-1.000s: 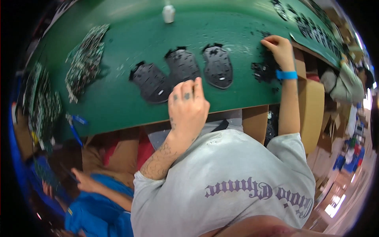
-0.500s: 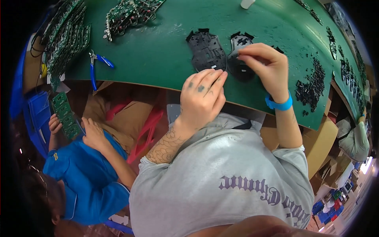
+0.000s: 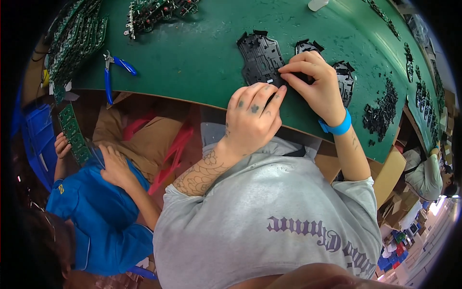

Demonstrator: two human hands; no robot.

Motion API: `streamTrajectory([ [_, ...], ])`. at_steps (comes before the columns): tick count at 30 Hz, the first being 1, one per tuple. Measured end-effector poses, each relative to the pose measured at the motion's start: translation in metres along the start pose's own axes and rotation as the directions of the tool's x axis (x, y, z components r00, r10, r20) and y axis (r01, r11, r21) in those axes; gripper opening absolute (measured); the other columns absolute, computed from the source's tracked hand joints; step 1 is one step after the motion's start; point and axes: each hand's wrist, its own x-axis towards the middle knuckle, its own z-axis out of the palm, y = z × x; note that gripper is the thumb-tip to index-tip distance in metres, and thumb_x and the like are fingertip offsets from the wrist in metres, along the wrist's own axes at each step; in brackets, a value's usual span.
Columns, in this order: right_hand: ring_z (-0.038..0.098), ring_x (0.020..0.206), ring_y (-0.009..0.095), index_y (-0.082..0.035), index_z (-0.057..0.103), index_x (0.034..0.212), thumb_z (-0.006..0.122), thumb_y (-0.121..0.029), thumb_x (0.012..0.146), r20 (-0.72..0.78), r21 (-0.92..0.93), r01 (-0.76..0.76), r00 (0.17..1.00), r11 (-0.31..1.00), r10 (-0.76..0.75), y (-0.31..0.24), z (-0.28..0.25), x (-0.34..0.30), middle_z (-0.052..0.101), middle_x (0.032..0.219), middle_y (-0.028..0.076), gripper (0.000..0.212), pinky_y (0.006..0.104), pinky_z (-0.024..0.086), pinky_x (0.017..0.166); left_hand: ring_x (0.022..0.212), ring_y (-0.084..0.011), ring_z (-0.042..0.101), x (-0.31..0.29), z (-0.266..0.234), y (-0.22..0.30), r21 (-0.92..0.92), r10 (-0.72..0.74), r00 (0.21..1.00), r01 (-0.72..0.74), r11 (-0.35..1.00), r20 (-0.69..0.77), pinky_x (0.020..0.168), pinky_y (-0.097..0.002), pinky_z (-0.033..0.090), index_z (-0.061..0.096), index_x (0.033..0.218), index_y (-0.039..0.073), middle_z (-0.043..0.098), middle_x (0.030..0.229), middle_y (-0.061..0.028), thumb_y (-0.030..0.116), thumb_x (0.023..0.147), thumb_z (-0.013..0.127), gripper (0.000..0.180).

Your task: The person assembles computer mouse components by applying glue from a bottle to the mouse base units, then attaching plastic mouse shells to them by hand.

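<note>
A black moulded plastic shell [image 3: 261, 57] lies near the table's front edge, its ribbed inside facing up. My left hand [image 3: 253, 114] is closed at its near end; the fingertips gather by a small white spot there, and the thumb's hold is partly hidden. Over the shell's right edge, my right hand [image 3: 314, 83] pinches thumb and forefinger together. What sits in that pinch is too small to tell. Behind the right hand, a second black shell [image 3: 307, 46] is mostly covered. A third black shell [image 3: 344, 79] lies just right of this hand.
A pile of small black parts [image 3: 381, 111] is on the green table [image 3: 192, 62] at right. Blue-handled cutters [image 3: 108, 79] lie at left, near stacked circuit boards [image 3: 79, 45]. More boards with components [image 3: 156, 17] lie behind. A co-worker in blue [image 3: 106, 216] holds a green board [image 3: 73, 132].
My right hand has moved left, from over the second shell to the first shell's right edge. My left hand stays at the first shell's near end. The view has shifted slightly.
</note>
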Motion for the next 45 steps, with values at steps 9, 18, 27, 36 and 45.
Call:
streamTrajectory([
  [9,0.059,0.081,0.022,-0.003,0.071,0.085,0.072,-0.002,0.073,0.008,-0.015,-0.047,0.999,0.999,0.047,-0.004,0.000,0.001,0.065,0.085,0.006,0.011,0.0319,0.049,0.070,0.107,-0.0237,0.055,-0.001,0.001,0.000,0.004,-0.005,1.000,0.005,1.000,0.002,0.091,-0.0395,0.042,0.067,0.116,0.006,0.059,0.109,-0.0049,0.006,0.072,0.065,0.044],
  [18,0.056,0.077,0.029,-0.003,0.062,0.083,0.068,-0.003,0.074,0.096,-0.146,-0.010,0.995,0.989,0.024,-0.018,-0.002,0.016,0.061,0.078,0.009,0.010,0.0378,0.047,0.070,0.107,-0.0238,0.055,-0.002,0.000,0.000,0.002,0.008,1.000,-0.008,1.000,0.006,0.091,-0.0396,0.042,0.068,0.115,0.006,0.060,0.110,-0.0048,0.005,0.072,0.065,0.043],
  [27,0.063,0.076,0.015,-0.002,0.067,0.096,0.079,-0.020,0.075,-0.143,-0.111,-0.159,0.979,0.981,0.143,-0.002,-0.046,0.042,0.068,0.085,0.007,0.030,0.0288,0.049,0.068,0.110,-0.0257,0.052,0.002,-0.002,-0.003,0.021,-0.002,0.999,0.001,1.000,0.033,0.095,-0.0417,0.038,0.064,0.119,0.006,0.058,0.120,-0.0062,0.008,0.074,0.064,0.046],
  [36,0.061,0.107,0.020,-0.005,0.062,0.124,0.087,-0.032,0.068,-0.382,-0.064,-0.151,0.917,0.986,0.115,0.098,-0.049,0.095,0.068,0.111,0.009,0.067,0.0327,0.046,0.093,0.108,-0.0250,0.050,0.006,-0.005,-0.001,0.088,0.075,0.991,-0.084,0.993,0.108,0.094,-0.0411,0.036,0.061,0.119,0.004,0.055,0.135,-0.0073,0.007,0.072,0.063,0.048],
  [45,0.063,0.079,0.014,-0.002,0.057,0.122,0.070,-0.014,0.085,-0.398,0.059,0.024,0.917,0.998,0.001,0.044,-0.068,0.050,0.069,0.092,0.008,0.042,0.0271,0.051,0.071,0.112,-0.0286,0.052,0.006,-0.014,-0.002,-0.034,0.070,0.989,-0.066,0.997,0.130,0.099,-0.0421,0.037,0.063,0.117,0.005,0.056,0.131,-0.0102,0.005,0.076,0.062,0.041],
])
